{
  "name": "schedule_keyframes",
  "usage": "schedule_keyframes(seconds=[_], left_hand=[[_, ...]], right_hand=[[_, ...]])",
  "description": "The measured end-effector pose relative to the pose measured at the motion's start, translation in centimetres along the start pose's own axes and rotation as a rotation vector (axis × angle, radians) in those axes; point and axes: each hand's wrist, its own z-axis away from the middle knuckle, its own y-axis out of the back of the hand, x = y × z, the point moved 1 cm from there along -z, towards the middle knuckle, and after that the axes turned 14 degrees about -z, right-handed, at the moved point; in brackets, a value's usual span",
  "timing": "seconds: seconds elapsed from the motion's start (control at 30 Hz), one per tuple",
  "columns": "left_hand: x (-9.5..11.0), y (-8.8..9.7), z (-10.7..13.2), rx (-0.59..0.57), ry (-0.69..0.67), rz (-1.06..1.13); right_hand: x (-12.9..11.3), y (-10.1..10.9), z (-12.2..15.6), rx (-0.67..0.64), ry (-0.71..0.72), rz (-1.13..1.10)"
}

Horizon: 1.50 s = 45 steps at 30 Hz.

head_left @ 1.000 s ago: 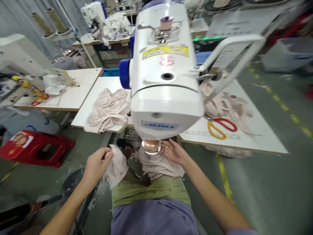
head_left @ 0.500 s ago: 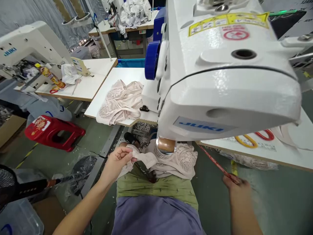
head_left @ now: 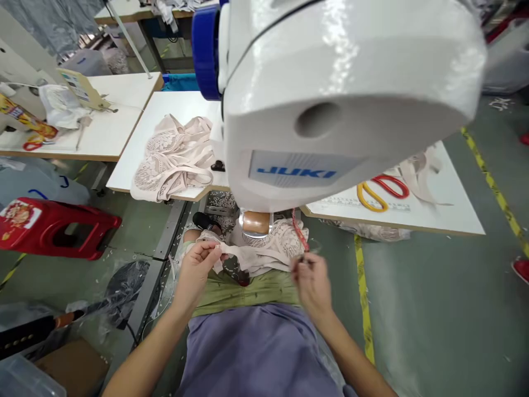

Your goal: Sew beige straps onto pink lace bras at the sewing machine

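My left hand (head_left: 202,263) is closed in a pinch on one end of a pale beige lace bra (head_left: 264,255). The bra lies over my lap, below the sewing machine head (head_left: 306,149), with its band stretched from the pinched fingers toward the right. Close to the bra's right side, my right hand (head_left: 312,284) is closed around the lower end of a red cord (head_left: 300,231). That cord runs up toward the table edge. Something small and dark shows at the fingers, too blurred to name. A shiny round metal part (head_left: 255,222) of the machine hides some of the lace.
More beige lace bras (head_left: 169,157) are heaped on the white table (head_left: 152,110) at left. Yellow-handled scissors (head_left: 372,197) and a red handle (head_left: 392,186) lie on the right tabletop. A red stool (head_left: 61,229) and a racket-like black handle (head_left: 37,331) are at left.
My right hand has come in from the far right to the bra, bringing the red cord with it. The left hand keeps its pinch. My view has tilted down and turned right.
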Motion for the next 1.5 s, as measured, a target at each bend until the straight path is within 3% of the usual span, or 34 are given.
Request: schedule_keyframes(seconds=[0.1, 0.17, 0.33, 0.7, 0.97, 1.07, 1.23, 1.4, 1.5], left_hand=[[-0.4, -0.9, 0.6, 0.033, -0.103, -0.087], [-0.4, -1.2, 1.1, 0.064, -0.175, -0.183], [0.1, -1.1, 2.1, 0.159, -0.286, -0.362], [-0.2, -1.2, 1.9, 0.173, -0.310, -0.445], [-0.7, -1.4, 1.9, 0.164, -0.342, -0.512], [-2.0, -1.3, 1.5, 0.072, -0.269, -0.462], [-3.9, -1.1, 1.1, -0.023, -0.095, -0.260], [-3.1, -1.7, 1.4, -0.069, -0.063, -0.209], [-2.6, -1.7, 1.5, -0.101, -0.046, -0.177]], right_hand=[[-4.6, -4.9, 0.4, -0.324, 0.058, -0.022], [-7.0, -7.1, 0.1, -0.445, 0.133, 0.025], [-9.0, -8.9, -0.8, -0.483, 0.091, 0.088], [-8.7, -8.5, -1.5, -0.464, 0.056, 0.116], [-8.5, -8.3, -1.6, -0.472, 0.015, -0.012], [-8.4, -7.5, -1.7, -0.390, -0.045, -0.190], [-8.5, -4.9, -2.4, -0.104, -0.035, -0.533], [-8.6, -5.1, -2.6, -0.140, -0.134, -0.892], [-8.6, -3.8, -3.5, -0.058, -0.122, -0.923]])
